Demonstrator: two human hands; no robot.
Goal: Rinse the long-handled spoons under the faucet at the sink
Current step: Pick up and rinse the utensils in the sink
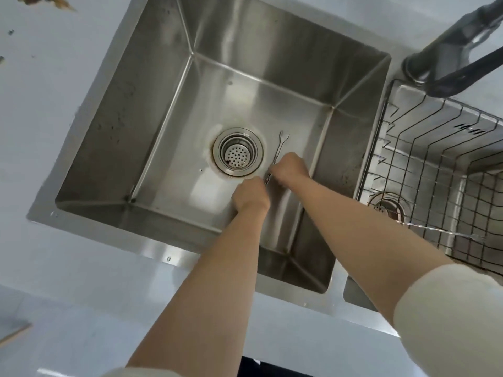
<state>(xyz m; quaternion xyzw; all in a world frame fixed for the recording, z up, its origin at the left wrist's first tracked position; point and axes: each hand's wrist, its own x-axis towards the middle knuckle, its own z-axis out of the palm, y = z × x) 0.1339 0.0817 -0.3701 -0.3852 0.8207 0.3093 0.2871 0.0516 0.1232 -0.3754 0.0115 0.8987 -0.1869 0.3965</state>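
Together, both hands' fingers grip two long-handled spoons [275,156]; a third [441,232] lies in the basket [424,159].

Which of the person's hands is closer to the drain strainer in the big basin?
Left. The left hand sits just below and right of the drain strainer; the right hand is a bit farther right, gripping the long-handled spoons.

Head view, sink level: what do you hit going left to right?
Countertop → left sink basin wall → drain strainer → long-handled utensils held by both hands → wire basket in the right basin. The left hand and right hand overlap around the utensils, so they are left out.
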